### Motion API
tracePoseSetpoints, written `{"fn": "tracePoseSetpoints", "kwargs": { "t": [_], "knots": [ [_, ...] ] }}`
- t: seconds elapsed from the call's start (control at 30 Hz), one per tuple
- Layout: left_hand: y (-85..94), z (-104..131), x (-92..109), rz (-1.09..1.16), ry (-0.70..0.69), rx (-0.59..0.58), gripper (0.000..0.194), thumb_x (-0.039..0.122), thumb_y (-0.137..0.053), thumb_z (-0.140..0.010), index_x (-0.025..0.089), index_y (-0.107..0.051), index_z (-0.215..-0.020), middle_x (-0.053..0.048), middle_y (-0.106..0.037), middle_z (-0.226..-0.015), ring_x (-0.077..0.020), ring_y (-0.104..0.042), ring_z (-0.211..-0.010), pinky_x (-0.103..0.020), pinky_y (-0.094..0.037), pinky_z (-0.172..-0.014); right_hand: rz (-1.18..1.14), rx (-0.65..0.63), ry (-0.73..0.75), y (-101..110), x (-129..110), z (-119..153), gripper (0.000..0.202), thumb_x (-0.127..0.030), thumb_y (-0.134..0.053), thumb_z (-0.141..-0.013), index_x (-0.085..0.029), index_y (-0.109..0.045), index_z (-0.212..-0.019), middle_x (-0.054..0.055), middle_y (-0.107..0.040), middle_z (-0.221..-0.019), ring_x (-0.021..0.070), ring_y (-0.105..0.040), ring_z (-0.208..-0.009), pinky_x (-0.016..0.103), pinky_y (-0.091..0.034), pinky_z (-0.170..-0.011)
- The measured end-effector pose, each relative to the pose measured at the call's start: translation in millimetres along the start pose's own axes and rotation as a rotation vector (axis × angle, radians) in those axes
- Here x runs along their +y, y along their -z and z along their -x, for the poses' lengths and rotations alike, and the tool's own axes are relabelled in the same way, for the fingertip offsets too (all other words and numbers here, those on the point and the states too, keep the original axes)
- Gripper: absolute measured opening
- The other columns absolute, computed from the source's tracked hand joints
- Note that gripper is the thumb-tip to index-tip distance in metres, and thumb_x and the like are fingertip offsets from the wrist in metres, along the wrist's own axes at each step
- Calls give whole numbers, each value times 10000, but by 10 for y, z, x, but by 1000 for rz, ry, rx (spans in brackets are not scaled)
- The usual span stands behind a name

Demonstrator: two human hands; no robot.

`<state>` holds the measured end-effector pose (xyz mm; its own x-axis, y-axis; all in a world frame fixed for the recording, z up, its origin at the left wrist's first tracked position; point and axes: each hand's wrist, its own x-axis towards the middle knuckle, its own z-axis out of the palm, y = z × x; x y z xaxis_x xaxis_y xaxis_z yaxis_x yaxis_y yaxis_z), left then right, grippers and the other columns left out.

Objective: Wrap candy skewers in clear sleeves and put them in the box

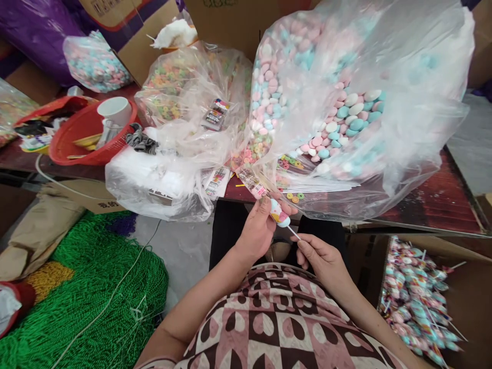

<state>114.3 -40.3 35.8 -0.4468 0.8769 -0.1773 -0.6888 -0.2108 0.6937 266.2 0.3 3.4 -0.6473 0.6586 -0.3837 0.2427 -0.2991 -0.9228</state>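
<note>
A small candy packet, filled with pastel sweets, is in front of my body with a printed card at its upper end. My left hand is closed around the packet's upper part. From its lower end runs a thin white stick, pinched between the thumb and fingers of my right hand. Just beyond, on the table edge, lie several ring-shaped sweets and a stack of white paper strips.
A large clear bag of pastel candies covers the table's right side. Left of it are a bag of ring sweets and a red basket. Finished-looking candy sticks fill a carton at lower right; green beads cover the lower left.
</note>
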Motion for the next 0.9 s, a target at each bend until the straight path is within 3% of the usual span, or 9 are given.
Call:
{"fn": "tracePoseSetpoints", "kwargs": {
  "t": [0.17, 0.27, 0.37, 0.47, 0.53, 0.7, 0.8, 0.9],
  "knots": [
    [5, 80, -149, -54, 148, -56, 334, 492, -628, -831, 168, -595, -901, -41, -663, -753, -216, -669, -897, -346, -488, -840, -10, -21, -17, -44, 5, 4, 476, -574, -572, -840, -154, -671, -1041, -51, -503, -485, 89, -419, -417, 224, -334, -436],
    [41, 52, -50, -16, 137, -37, 375, 462, -694, -780, 183, -602, -1012, -66, -691, -922, -217, -662, -940, -356, -483, -862, -17, -20, 5, -37, 13, 4, 465, -559, -576, -846, -157, -678, -1057, -52, -498, -489, 87, -429, -433, 219, -341, -451],
    [80, -16, 119, 50, 43, 9, 446, 458, -712, -758, 236, -577, -1120, -60, -690, -1029, -220, -659, -977, -390, -476, -890, -22, -16, -4, -14, 61, 3, 492, -580, -596, -820, -152, -697, -1042, -51, -484, -484, 86, -421, -437, 221, -341, -454],
    [77, -44, 168, 19, -38, 53, 299, 392, -705, -775, 214, -611, -996, -1, -662, -750, -188, -669, -853, -372, -472, -882, -16, -55, -41, -15, 120, -1, 534, -622, -615, -780, -146, -713, -1002, -48, -472, -459, 89, -405, -421, 224, -322, -436],
    [47, -26, 115, -9, -21, 66, 232, 383, -697, -784, 192, -603, -876, 28, -584, -614, -165, -652, -752, -336, -476, -827, -17, -77, -73, -31, 131, -10, 556, -646, -619, -761, -146, -715, -984, -47, -467, -443, 90, -392, -411, 226, -304, -428],
    [-28, 55, -74, -27, 69, 46, 259, 397, -699, -785, 173, -570, -793, 11, -583, -625, -155, -626, -698, -301, -462, -743, -31, -86, -112, -58, 51, -35, 595, -706, -619, -721, -165, -705, -954, -44, -454, -426, 107, -383, -395, 251, -300, -439],
    [-15, 100, -130, -21, 112, 11, 335, 443, -742, -734, 185, -590, -885, -1, -599, -631, -161, -615, -663, -277, -435, -644, -30, -100, -103, -26, 93, -47, 533, -703, -615, -721, -216, -711, -915, -20, -470, -432, 146, -423, -405, 300, -345, -464],
    [41, 120, -166, -73, 114, -71, 436, 464, -765, -700, 201, -623, -1017, -49, -668, -770, -94, -525, -519, -263, -386, -554, -60, -166, -77, 2, 283, -114, 407, -665, -596, -742, -298, -727, -859, 14, -461, -411, 189, -444, -396, 359, -359, -460]
  ]
}}
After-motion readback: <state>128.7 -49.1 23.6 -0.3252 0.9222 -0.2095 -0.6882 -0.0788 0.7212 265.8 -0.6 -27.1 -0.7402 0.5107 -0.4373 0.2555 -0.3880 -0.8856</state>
